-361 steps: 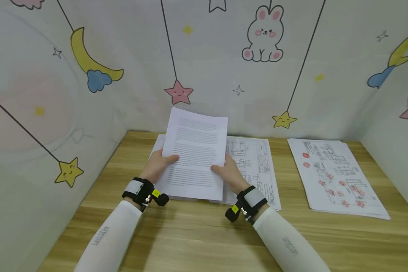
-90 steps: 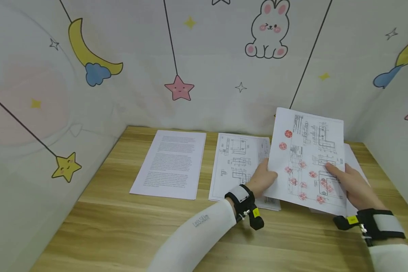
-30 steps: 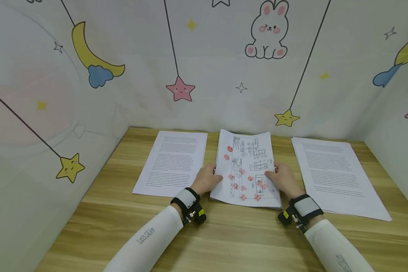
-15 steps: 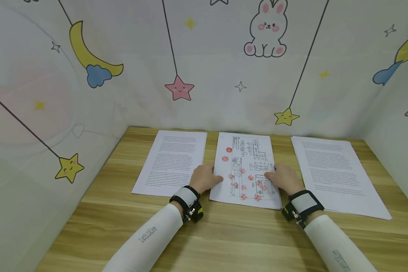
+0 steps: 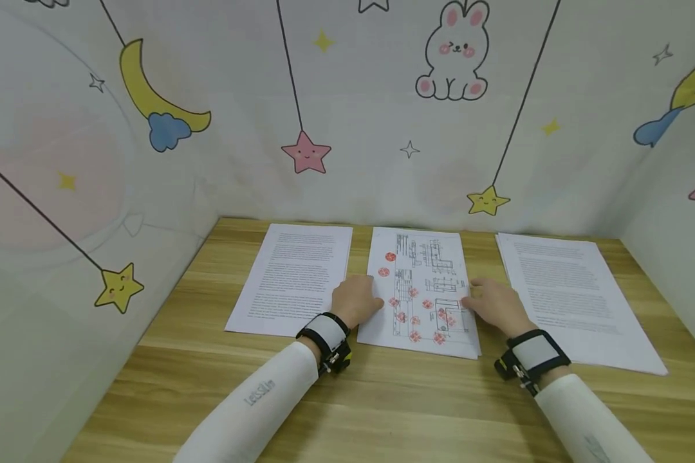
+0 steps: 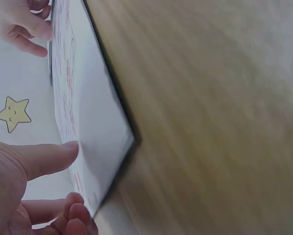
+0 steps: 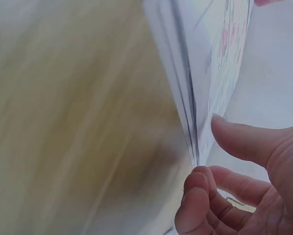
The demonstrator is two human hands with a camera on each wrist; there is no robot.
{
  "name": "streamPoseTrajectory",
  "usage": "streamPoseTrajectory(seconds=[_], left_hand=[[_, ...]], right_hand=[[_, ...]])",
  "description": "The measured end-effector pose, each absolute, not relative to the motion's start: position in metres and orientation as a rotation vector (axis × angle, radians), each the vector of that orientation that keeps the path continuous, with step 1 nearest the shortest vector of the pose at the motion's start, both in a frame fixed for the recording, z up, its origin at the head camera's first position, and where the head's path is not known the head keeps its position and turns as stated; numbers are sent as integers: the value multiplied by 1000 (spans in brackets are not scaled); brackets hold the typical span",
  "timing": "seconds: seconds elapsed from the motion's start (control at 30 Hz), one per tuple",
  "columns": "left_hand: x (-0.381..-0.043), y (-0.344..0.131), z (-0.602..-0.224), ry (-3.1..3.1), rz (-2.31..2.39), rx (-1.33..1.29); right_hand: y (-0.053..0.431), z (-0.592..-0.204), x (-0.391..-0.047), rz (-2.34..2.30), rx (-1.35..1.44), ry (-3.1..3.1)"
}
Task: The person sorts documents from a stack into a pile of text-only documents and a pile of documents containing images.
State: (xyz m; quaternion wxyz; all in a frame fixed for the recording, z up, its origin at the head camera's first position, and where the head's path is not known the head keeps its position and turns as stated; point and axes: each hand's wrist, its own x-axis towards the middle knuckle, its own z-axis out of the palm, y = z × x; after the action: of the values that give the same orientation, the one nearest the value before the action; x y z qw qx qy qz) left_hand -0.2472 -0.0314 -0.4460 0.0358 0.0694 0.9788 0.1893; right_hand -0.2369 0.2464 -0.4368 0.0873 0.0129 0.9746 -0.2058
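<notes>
Between the two hands lies the stack of drawings [image 5: 419,289], a pile of papers whose top sheet carries line drawings and red stamp marks, flat on the table [image 5: 382,411]. The left hand [image 5: 354,300] is at its left edge and the right hand [image 5: 500,304] at its right edge — facing each other, which would suit steadying the pile from both flanks and keeping its sides even. In both wrist views the hands are loosely spread, thumb well apart from the fingers: each thumb tip lies on or just over the top sheet's margin, while the bent fingertips sit at the paper's edge. No firm pinch shows, and whether the thumbs bear any weight I cannot tell. Low contact like this probably keeps the top sheet from creasing. On the left hand's outer side, partly covered by that hand, are the left text pages [image 5: 292,276]; on the right hand's outer side, partly behind it, the right text pages [image 5: 564,283]. Both piles lie print side up, apart from the middle one — perhaps so that each can be reached separately
</notes>
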Motion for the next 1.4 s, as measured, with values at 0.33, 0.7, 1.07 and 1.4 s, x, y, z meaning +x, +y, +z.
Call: streamPoseTrajectory(seconds=[0.33,0.7,1.07,1.4], left_hand=[[-241,-5,-428,3090,563,414],[-230,30,-419,3010,553,641],[-220,65,-422,2896,447,950],[-201,109,-428,2746,343,1216]], right_hand=[[307,-424,-223,-446,98,3099],[347,-432,-224,-347,109,2931],[372,-437,-230,-369,261,2802],[428,-449,-228,-378,409,2759]])
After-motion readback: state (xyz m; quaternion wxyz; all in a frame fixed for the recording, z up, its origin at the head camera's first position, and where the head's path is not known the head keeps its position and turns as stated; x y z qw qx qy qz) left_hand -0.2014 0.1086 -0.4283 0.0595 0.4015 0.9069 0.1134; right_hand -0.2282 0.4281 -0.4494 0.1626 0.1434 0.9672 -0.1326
